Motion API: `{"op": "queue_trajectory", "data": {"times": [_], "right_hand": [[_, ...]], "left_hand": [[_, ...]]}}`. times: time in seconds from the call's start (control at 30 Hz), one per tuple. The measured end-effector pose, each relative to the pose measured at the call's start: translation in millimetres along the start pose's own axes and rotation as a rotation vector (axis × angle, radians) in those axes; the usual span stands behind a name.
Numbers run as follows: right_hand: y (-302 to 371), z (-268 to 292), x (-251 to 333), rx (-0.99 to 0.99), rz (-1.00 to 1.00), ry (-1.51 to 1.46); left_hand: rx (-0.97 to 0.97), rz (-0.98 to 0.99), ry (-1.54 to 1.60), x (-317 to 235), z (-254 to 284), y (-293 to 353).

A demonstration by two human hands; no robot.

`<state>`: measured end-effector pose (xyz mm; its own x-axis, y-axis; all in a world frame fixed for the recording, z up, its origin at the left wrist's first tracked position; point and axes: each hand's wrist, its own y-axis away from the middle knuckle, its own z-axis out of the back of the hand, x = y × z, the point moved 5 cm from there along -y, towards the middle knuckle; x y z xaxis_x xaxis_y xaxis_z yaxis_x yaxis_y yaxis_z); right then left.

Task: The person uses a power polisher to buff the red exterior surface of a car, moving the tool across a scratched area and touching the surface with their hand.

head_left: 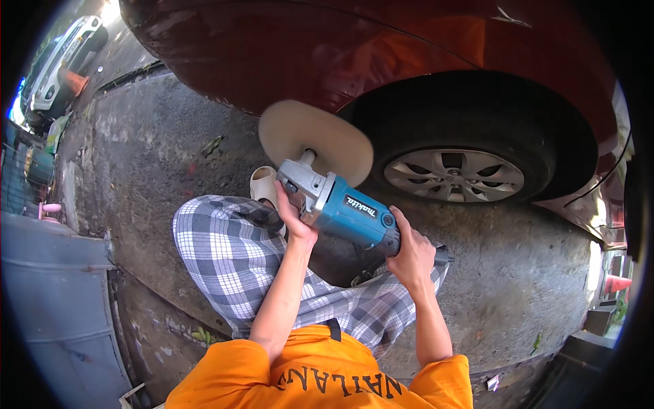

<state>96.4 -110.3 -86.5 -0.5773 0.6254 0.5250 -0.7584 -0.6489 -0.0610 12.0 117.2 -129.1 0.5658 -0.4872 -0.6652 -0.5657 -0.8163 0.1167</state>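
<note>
A blue electric car polisher [353,215] with a silver gear head lies across the space over my lap. Its pale round pad [300,129] overlaps the lower edge of a dark red car's bumper [272,54]; I cannot tell whether it touches the paint. Under the metal head, my left hand [296,217] supports the tool, fingers wrapped up along its side. At the rear end of the blue body, my right hand [411,251] is closed around the handle, with the fingers' far side hidden.
The car's wheel [455,176] stands just right of the pad. My checkered trouser legs [225,252] and a beige shoe [263,184] are close below the tool. Rough concrete [157,150] surrounds me, a blue-grey metal panel [54,293] is at left, and a white car [61,61] is farther off.
</note>
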Motion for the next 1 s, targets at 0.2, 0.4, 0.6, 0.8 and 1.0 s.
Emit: {"op": "queue_trajectory", "data": {"times": [0.2,0.4,0.6,0.8,1.0], "right_hand": [[29,37,5,-0.234,0.016,-0.099],[39,47,-1,-0.349,0.043,-0.199],[7,-3,9,-0.146,0.057,-0.066],[-4,-9,11,-0.004,0.07,0.089],[40,72,-7,-0.215,-0.041,-0.094]], "left_hand": [[0.153,0.02,0.003,-31,-66,32],[0.258,0.031,0.001,-46,-103,42],[0.002,0.023,0.087,-12,0,3],[-0.046,0.034,0.16,17,40,-3],[0.153,0.158,0.107,2,-74,64]]}}
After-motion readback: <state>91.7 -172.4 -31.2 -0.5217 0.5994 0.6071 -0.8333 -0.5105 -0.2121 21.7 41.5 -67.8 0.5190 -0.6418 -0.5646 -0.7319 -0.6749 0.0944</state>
